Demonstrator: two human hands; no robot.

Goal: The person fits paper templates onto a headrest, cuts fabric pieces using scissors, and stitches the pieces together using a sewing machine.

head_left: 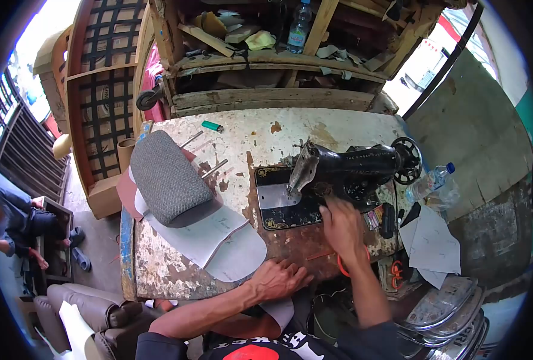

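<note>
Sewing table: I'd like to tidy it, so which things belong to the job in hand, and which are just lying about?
Probably the job:
black sewing machine
white panels
grey headrest, overlapping them

Probably lying about:
green lighter
bottle beside the machine

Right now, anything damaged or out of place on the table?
Yes: the table looks damaged, its white paint worn to brown patches. The lighter near its far edge seems odd, lying loose on the same surface as the sewing machine.
</note>
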